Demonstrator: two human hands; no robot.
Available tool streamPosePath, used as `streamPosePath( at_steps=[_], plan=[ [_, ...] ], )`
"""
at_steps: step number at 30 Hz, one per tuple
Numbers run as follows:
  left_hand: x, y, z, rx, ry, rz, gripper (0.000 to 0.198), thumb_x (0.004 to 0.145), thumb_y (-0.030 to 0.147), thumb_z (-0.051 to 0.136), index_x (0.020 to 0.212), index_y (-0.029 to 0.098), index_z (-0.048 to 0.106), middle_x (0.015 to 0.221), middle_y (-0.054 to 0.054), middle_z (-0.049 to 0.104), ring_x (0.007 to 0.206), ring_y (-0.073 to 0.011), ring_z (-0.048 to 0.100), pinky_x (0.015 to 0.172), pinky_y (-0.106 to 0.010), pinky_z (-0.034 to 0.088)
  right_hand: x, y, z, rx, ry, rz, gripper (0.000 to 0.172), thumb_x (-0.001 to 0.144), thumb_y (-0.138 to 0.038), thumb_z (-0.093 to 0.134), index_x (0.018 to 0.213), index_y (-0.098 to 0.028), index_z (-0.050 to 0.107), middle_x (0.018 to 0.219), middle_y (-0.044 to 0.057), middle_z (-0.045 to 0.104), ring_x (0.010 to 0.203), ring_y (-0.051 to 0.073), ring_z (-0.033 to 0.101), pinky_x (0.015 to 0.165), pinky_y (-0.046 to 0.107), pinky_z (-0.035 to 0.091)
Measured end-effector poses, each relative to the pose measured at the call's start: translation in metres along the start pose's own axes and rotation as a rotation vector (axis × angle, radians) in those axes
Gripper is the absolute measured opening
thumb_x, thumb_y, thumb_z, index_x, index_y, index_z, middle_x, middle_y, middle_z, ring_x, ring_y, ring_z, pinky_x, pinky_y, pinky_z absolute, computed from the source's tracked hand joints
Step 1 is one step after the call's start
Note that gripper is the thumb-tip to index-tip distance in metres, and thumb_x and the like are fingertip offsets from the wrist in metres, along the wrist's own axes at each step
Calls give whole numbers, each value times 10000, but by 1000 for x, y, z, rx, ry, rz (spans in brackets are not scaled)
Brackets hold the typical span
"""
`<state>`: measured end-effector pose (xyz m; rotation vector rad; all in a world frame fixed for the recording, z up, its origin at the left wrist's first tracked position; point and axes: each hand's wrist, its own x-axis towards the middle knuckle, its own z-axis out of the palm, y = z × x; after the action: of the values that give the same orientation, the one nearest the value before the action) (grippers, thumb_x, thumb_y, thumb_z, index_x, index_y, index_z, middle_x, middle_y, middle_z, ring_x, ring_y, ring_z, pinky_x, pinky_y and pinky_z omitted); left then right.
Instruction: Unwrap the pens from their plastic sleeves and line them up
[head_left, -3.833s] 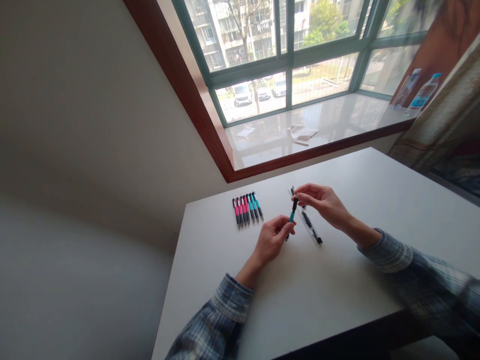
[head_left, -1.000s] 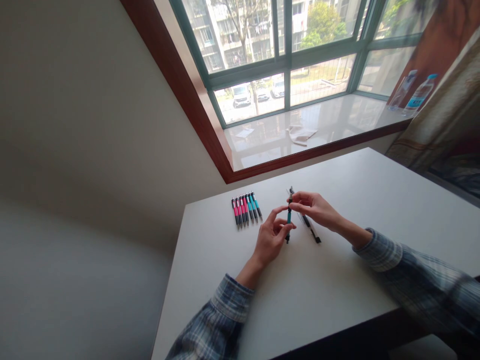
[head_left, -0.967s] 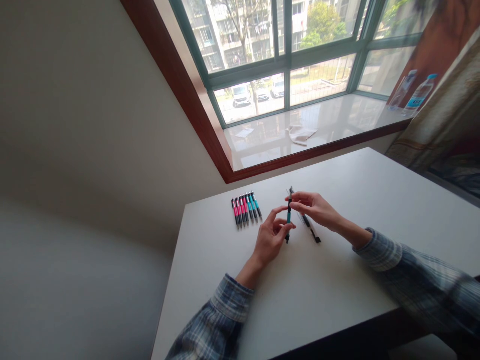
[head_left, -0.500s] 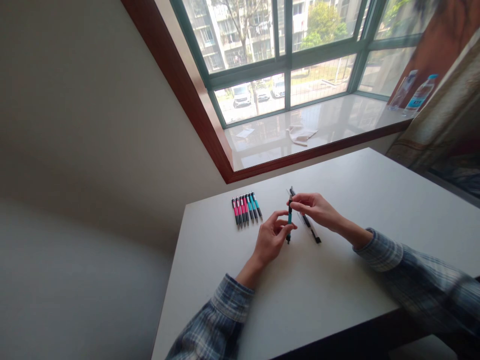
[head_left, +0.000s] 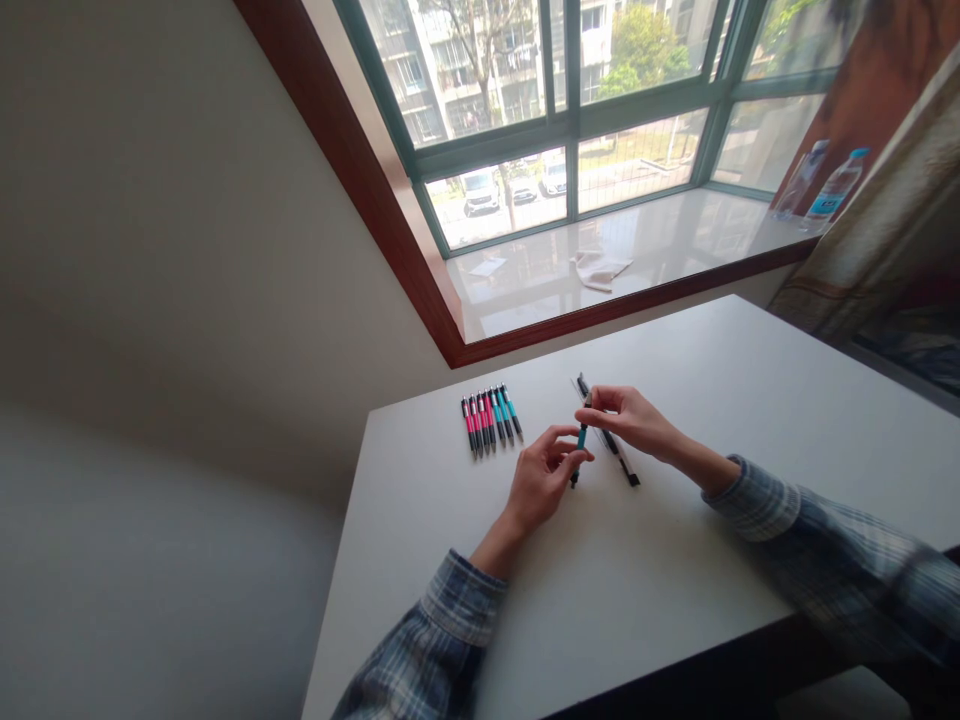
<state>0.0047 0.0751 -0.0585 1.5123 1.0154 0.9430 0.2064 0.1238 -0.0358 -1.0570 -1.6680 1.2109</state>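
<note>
A teal and black pen (head_left: 581, 438) is held between my two hands over the white table (head_left: 637, 590). My left hand (head_left: 541, 478) pinches its lower half with thumb and fingers. The fingertips of my right hand (head_left: 621, 415) are closed on its upper end, partly hiding it. Just behind and right of the pen, dark slim pen-like pieces (head_left: 622, 462) lie on the table, some covered by my right hand. To the left, several pens lie side by side in a row: pink and black pens (head_left: 478, 425) and teal and black pens (head_left: 507, 412).
Beyond the table runs a window sill (head_left: 525, 300) with a crumpled cloth (head_left: 598, 270) and a paper slip (head_left: 487, 267). Plastic bottles (head_left: 834, 190) stand at its right end beside a curtain (head_left: 862, 220). A wall (head_left: 187, 300) borders the table's left.
The pen's upper end has tilted slightly to the right, with my right hand's fingers moving with it. My left hand keeps its grip. The camera view shifts very slightly.
</note>
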Motion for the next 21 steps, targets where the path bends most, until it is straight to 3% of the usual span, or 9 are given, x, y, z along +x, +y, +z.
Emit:
streamPosePath(
  at_steps=[5, 10, 16, 21],
  plan=[
    [1, 0, 0, -32, 25, 2, 368, 941, 392, 686, 1224, 163, 627, 970, -119, 804, 824, -191, 720, 727, -291, 544, 0, -1, 0, 48, -71, -31, 397, 909, -576, 670, 951, -186, 727, 970, 68, 709, 855, 211, 618, 751, 317, 474],
    [0, 1, 0, -28, 21, 8, 351, 939, 394, 684, 1204, 168, 643, 946, -109, 801, 754, -168, 693, 677, -272, 527, 0, 1, 1, 17, -25, -6, 446, 839, -602, 743, 727, -194, 603, 695, -7, 579, 659, 156, 516, 614, 286, 408],
    [2, 2, 0, -51, 42, -1, 370, 924, 404, 706, 1201, 170, 634, 934, -99, 799, 770, -169, 695, 710, -280, 535, -1, -2, 1, 71, -98, -25, 403, 891, -585, 685, 952, -187, 714, 919, 59, 696, 804, 201, 613, 699, 307, 468],
    [1, 1, 0, -44, 24, 9, 370, 931, 414, 700, 1202, 168, 647, 924, -101, 797, 746, -162, 677, 692, -273, 528, 0, 0, 2, 44, -39, -27, 411, 852, -568, 743, 743, -194, 610, 704, -9, 578, 655, 151, 509, 606, 284, 398]
  ],
)
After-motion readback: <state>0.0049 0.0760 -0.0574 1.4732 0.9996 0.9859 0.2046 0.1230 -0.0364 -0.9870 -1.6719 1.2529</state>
